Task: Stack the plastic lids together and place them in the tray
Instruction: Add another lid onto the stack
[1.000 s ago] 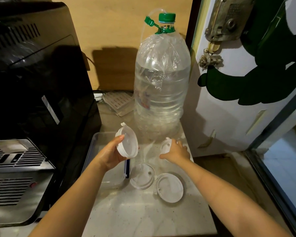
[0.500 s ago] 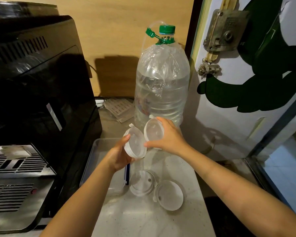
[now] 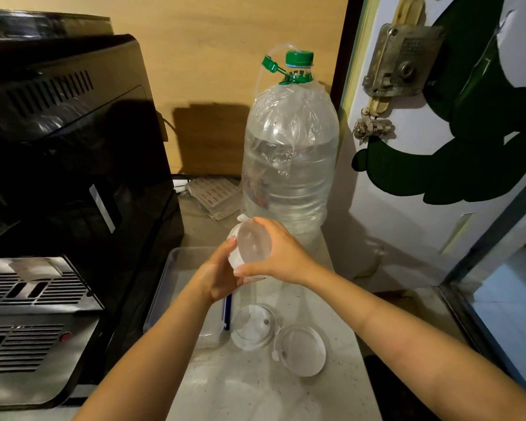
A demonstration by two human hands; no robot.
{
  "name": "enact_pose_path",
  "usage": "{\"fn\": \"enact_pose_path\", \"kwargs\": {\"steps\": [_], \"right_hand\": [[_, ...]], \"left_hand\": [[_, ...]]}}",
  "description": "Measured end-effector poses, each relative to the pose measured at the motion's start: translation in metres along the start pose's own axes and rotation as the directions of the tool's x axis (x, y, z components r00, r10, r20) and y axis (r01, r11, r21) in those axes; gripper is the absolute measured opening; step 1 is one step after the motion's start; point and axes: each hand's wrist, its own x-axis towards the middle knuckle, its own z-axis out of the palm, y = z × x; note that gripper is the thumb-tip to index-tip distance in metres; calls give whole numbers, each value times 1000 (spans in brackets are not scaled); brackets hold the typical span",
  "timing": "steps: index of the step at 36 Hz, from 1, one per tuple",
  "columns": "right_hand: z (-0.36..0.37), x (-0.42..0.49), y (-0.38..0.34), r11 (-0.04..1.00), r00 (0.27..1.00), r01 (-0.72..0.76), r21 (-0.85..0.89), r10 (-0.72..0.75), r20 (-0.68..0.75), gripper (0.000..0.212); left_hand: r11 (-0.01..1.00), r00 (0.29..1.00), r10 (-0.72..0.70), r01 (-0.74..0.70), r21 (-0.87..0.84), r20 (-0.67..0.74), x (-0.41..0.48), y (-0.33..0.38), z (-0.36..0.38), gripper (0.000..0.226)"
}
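Two clear plastic lids are pressed face to face in the air at 12 o'clock of the tray, the left hand cupping the back one with curled fingers and the right hand pinching the front one between thumb and fingers. Two more lids lie flat on the marble counter: one at the tray's 3 o'clock edge, the other touching it at 4 o'clock.
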Motion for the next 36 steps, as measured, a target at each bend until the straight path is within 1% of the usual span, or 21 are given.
{"fn": "enact_pose_path", "kwargs": {"steps": [3,9,14,20,24,28,30,33,36], "right_hand": [[-1,0,-1,1000,1000,4,-3,-4,4,94],[1,1,-1,999,999,-21,-32,23,45,106],[-1,3,2,997,995,-24,-69,30,94,107],[0,5,6,997,985,-16,-81,30,170,102],[3,7,8,997,978,-41,-61,53,202,102],[3,5,11,999,968,-37,-36,45,246,99],[2,3,17,999,964,-43,-29,50,263,103],[-1,-3,32,995,957,-95,-24,98,273,111],[-2,-12,52,989,941,-133,-71,148,305,117]], "left_hand": [[1000,1000,4,-4,-9,12,-1,2,2,88],[1000,999,15,-17,25,44,-1,3,1,89],[999,998,14,-16,38,53,1,2,0,87],[996,1000,12,-13,84,19,0,0,-3,87],[993,1000,12,-9,118,-23,-2,-1,-4,87],[988,999,20,-15,151,-33,-4,-5,-6,83],[988,999,18,-11,156,-43,-6,-10,-8,84],[987,998,7,4,159,-64,-9,-19,-12,91],[989,997,-10,22,147,-81,-12,-28,-14,97]]}}
